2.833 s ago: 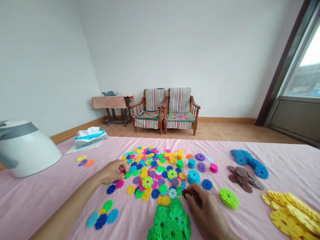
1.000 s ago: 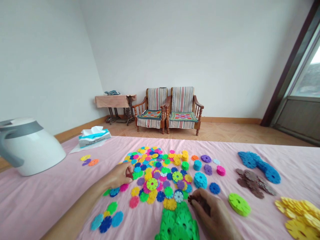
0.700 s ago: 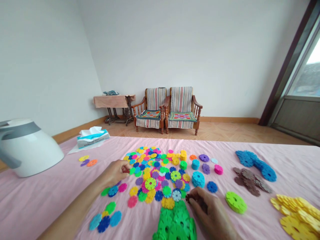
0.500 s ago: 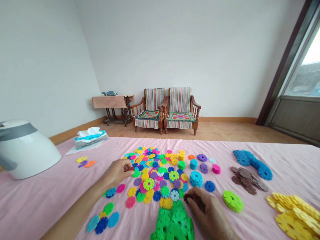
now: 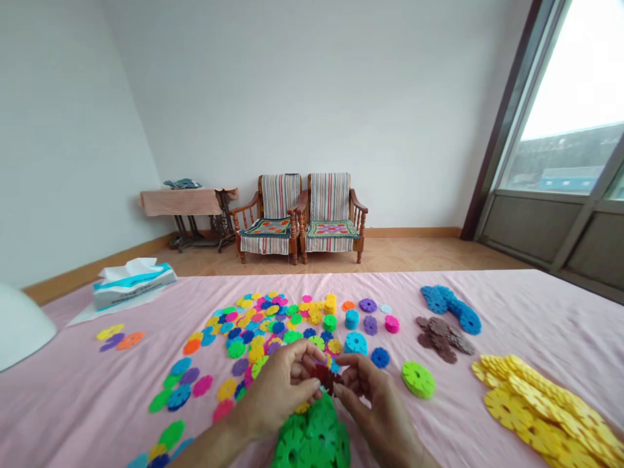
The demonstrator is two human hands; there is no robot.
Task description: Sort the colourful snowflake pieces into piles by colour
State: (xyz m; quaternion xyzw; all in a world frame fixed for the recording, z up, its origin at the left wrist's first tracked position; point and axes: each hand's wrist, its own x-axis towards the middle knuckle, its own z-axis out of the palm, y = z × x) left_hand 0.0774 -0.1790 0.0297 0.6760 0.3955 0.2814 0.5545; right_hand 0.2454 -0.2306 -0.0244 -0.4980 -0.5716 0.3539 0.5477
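My left hand [image 5: 277,385] and my right hand [image 5: 377,403] meet low in the middle of the head view. Between their fingertips are dark reddish-brown snowflake discs [image 5: 327,378], the notched plastic building kind; each hand pinches some, and fingers partly cover them. I cannot tell whether the discs are joined. Just below the hands lies a heap of green snowflake discs [image 5: 312,435]. Behind them spreads a loose scatter of mixed-colour discs [image 5: 258,318]. A small pile of brown snowflake discs [image 5: 441,338] lies off to the right.
Yellow discs [image 5: 546,409] lie at the right, blue discs [image 5: 451,307] farther back, and a lime stack [image 5: 418,379] nearer. A tissue box [image 5: 134,286] and part of a white kettle [image 5: 22,328] stand left on the pink cloth [image 5: 390,278]. Two armchairs [image 5: 329,208] stand beyond.
My left hand has come right from the scattered discs to meet my right hand, bringing their brown discs together. The view has turned right.
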